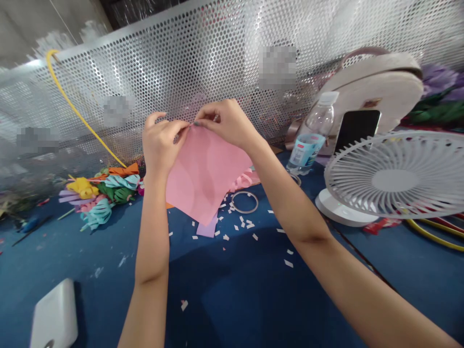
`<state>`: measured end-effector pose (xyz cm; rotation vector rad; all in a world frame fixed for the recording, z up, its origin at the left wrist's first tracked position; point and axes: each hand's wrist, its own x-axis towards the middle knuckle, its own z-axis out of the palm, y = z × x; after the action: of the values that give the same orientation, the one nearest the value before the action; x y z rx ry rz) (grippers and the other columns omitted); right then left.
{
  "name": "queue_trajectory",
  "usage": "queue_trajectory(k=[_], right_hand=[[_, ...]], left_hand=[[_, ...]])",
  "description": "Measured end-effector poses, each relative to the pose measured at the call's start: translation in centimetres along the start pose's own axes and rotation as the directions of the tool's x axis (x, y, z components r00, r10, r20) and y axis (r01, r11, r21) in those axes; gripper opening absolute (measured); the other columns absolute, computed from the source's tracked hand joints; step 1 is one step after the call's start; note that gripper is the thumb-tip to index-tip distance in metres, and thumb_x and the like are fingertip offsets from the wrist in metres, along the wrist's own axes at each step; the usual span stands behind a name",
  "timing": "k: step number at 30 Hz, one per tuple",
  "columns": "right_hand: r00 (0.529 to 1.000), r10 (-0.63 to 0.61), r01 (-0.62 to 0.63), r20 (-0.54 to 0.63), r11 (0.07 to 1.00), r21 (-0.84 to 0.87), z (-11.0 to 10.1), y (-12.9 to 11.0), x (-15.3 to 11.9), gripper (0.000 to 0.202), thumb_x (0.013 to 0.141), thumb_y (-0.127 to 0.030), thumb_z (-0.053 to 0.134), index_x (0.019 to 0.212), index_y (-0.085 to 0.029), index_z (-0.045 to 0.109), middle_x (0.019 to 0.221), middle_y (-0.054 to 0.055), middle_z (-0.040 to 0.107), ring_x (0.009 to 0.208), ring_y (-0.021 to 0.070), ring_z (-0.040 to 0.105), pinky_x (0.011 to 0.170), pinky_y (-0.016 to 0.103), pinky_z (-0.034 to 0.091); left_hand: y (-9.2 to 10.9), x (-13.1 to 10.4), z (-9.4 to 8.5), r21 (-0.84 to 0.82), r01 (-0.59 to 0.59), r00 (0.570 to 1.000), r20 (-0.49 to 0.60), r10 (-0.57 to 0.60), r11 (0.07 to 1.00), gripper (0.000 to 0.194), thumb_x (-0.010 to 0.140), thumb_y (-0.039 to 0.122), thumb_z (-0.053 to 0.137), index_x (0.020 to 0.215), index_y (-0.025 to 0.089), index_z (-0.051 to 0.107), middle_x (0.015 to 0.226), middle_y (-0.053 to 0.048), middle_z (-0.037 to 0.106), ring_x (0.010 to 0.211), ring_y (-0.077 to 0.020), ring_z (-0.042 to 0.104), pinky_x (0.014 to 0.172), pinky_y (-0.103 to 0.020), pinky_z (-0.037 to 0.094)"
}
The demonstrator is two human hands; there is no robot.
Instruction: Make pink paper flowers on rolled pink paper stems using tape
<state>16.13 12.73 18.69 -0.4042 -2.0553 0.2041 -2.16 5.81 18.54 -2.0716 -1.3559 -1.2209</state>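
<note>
A pink sheet of paper point(206, 174) hangs by its top corner between my two hands, above the blue tabletop point(232, 290). My left hand point(161, 140) pinches it between thumb and forefinger, its other fingers curled loosely. Thumb and fingertips of my right hand point(224, 123) close on the same corner, nearly touching the left. Behind the sheet's lower tip shows a lilac strip of paper point(207, 229). Small white paper scraps point(250, 224) lie scattered beneath, beside a thin ring point(245, 202).
Colourful paper flowers point(105, 188) lie at left. A white device point(56, 314) rests front left. To the right are a water bottle point(308, 140), a phone point(357, 128) against a pale bag point(380, 87), and a white fan point(395, 179). A perforated metal panel point(163, 72) spans the back.
</note>
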Motion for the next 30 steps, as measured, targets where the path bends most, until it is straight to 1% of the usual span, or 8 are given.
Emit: queue_trajectory(k=[7, 10, 14, 18, 20, 23, 27, 30], right_hand=[[1.000, -0.001, 0.001, 0.005, 0.999, -0.042, -0.4, -0.4, -0.2, 0.013, 0.087, -0.021, 0.057, 0.084, -0.019, 0.069, 0.079, 0.001, 0.065, 0.075, 0.0152, 0.055, 0.069, 0.028, 0.040], [1.000, 0.010, -0.008, 0.026, 0.997, -0.071, -0.5, -0.7, -0.2, 0.014, 0.089, -0.021, 0.055, 0.086, -0.019, 0.069, 0.082, 0.001, 0.067, 0.077, 0.0155, 0.056, 0.072, 0.028, 0.041], [0.999, 0.003, 0.001, 0.049, 0.996, -0.093, -0.4, -0.8, -0.2, 0.015, 0.090, -0.023, 0.054, 0.088, -0.021, 0.068, 0.085, 0.001, 0.068, 0.080, 0.0166, 0.058, 0.075, 0.029, 0.042], [0.998, 0.008, -0.002, 0.062, 0.995, -0.104, -0.5, -0.9, -0.2, 0.014, 0.091, -0.024, 0.054, 0.090, -0.023, 0.068, 0.086, 0.000, 0.068, 0.083, 0.0175, 0.058, 0.077, 0.030, 0.042], [0.997, 0.018, -0.011, 0.071, 0.994, -0.105, -0.6, -1.0, -0.3, 0.014, 0.091, -0.025, 0.054, 0.091, -0.024, 0.068, 0.089, 0.001, 0.068, 0.085, 0.0182, 0.059, 0.078, 0.031, 0.041], [0.997, 0.018, -0.012, 0.069, 0.996, -0.092, -0.6, -0.9, -0.2, 0.015, 0.090, -0.027, 0.053, 0.092, -0.025, 0.068, 0.090, 0.002, 0.069, 0.087, 0.0191, 0.059, 0.078, 0.032, 0.040], [0.999, 0.026, -0.023, 0.042, 0.997, -0.073, -0.4, -0.7, -0.2, 0.014, 0.088, -0.031, 0.056, 0.088, -0.026, 0.069, 0.089, 0.003, 0.070, 0.085, 0.0196, 0.057, 0.077, 0.034, 0.038], [0.999, 0.002, 0.002, 0.032, 0.994, -0.112, -0.4, -1.0, -0.3, 0.013, 0.089, -0.030, 0.054, 0.090, -0.026, 0.067, 0.089, 0.002, 0.069, 0.084, 0.0183, 0.057, 0.076, 0.033, 0.036]], left_hand=[[0.4, -0.1, 0.0, -0.004, -0.035, 0.999, -0.015, 0.035, 0.999, 0.011, 0.091, 0.029, 0.056, 0.092, 0.028, 0.068, 0.089, -0.001, 0.071, 0.095, -0.0224, 0.064, 0.109, -0.045, 0.033], [0.8, -0.1, -0.2, 0.028, -0.058, 0.998, -0.021, 0.058, 0.998, 0.010, 0.091, 0.030, 0.057, 0.090, 0.029, 0.067, 0.091, -0.001, 0.071, 0.095, -0.0225, 0.062, 0.105, -0.044, 0.035], [1.0, 0.1, -0.5, 0.092, -0.104, 0.994, -0.018, 0.106, 0.990, 0.011, 0.091, 0.034, 0.056, 0.088, 0.029, 0.065, 0.086, 0.001, 0.070, 0.090, -0.0216, 0.059, 0.099, -0.044, 0.037], [1.0, 0.3, -0.6, 0.068, -0.079, 0.997, -0.005, 0.080, 0.995, 0.013, 0.092, 0.037, 0.056, 0.088, 0.029, 0.065, 0.087, 0.002, 0.071, 0.090, -0.0211, 0.057, 0.103, -0.045, 0.032], [1.0, 0.3, -0.6, 0.069, -0.064, 0.998, -0.015, 0.065, 0.996, 0.013, 0.092, 0.036, 0.055, 0.088, 0.029, 0.065, 0.088, 0.002, 0.071, 0.092, -0.0213, 0.058, 0.104, -0.045, 0.030], [1.2, 0.2, -0.6, 0.116, -0.085, 0.995, -0.048, 0.091, 0.990, 0.012, 0.093, 0.031, 0.054, 0.088, 0.029, 0.066, 0.087, 0.002, 0.071, 0.090, -0.0210, 0.060, 0.102, -0.044, 0.033], [1.1, 0.2, -0.5, 0.173, -0.147, 0.987, -0.043, 0.157, 0.974, 0.012, 0.093, 0.031, 0.055, 0.091, 0.030, 0.066, 0.085, 0.002, 0.071, 0.084, -0.0198, 0.062, 0.097, -0.043, 0.038], [1.1, 0.2, -0.5, 0.155, -0.140, 0.987, -0.052, 0.149, 0.978, 0.012, 0.093, 0.032, 0.056, 0.089, 0.029, 0.067, 0.084, 0.001, 0.072, 0.086, -0.0203, 0.063, 0.099, -0.044, 0.039]])
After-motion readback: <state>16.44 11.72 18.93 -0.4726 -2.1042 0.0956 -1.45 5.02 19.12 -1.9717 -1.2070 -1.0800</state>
